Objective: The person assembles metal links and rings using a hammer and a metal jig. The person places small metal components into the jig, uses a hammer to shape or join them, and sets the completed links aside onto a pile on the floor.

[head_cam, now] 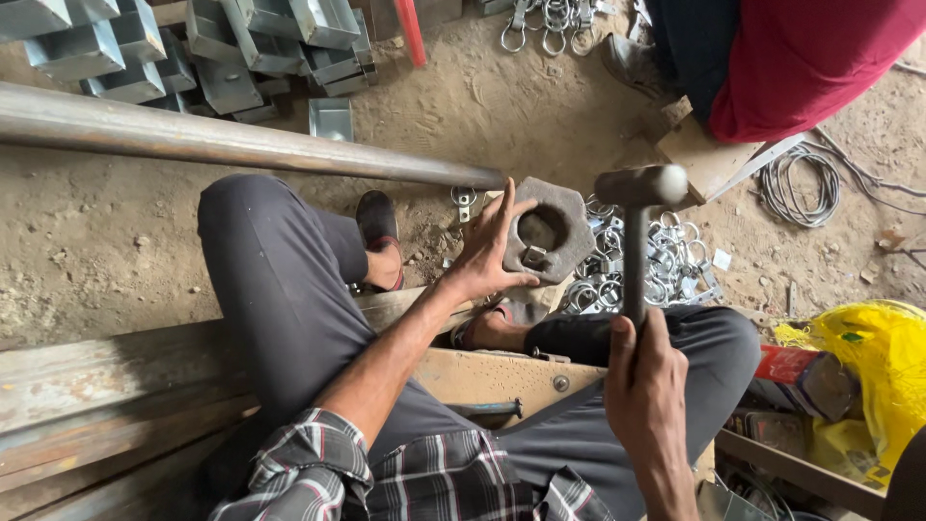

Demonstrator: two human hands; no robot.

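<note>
My left hand [485, 249] rests with spread fingers against the left side of a large grey hexagonal metal block [571, 241] with a round hole; a small metal clip [532, 257] sits at the hole's lower edge. My right hand [644, 371] grips the handle of a hammer [637, 207], whose head is raised just right of the block. I sit on the ground with legs in dark trousers on either side.
A long steel pipe [222, 140] runs across the left. Several grey metal boxes [203, 48] are stacked at the top left. A pile of shiny metal clamps [666, 265] lies behind the block. Another person in red [801, 58] sits top right. Yellow bag [878, 367] at right.
</note>
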